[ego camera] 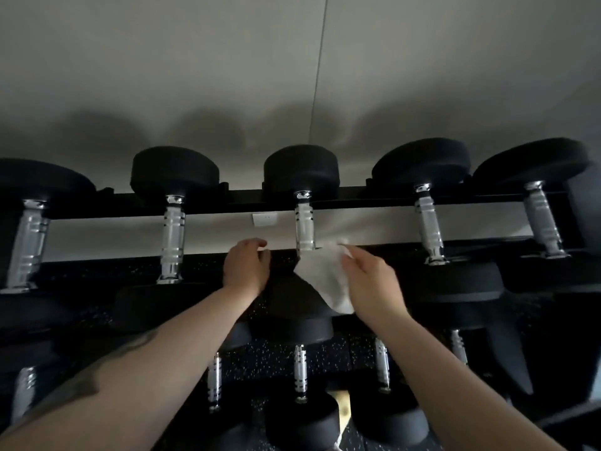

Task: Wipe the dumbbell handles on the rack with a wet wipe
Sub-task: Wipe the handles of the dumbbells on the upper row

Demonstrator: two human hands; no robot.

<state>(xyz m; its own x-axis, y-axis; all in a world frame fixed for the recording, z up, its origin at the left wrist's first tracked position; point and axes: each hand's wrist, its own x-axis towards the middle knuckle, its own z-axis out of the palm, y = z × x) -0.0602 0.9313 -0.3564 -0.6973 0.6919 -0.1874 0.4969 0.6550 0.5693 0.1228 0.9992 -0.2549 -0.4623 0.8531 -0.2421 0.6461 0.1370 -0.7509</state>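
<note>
Several black dumbbells with chrome handles lie across the top tier of a black rack. My right hand pinches a white wet wipe that hangs just below the near end of the middle dumbbell's handle. My left hand hovers to the left of that handle with fingers loosely curled, holding nothing. The wipe covers part of the middle dumbbell's near head.
Neighbouring handles stand at the left and right of the middle one. A lower tier holds more dumbbells, one with its handle below my hands. A pale wall with a white socket plate is behind. Speckled dark floor shows below.
</note>
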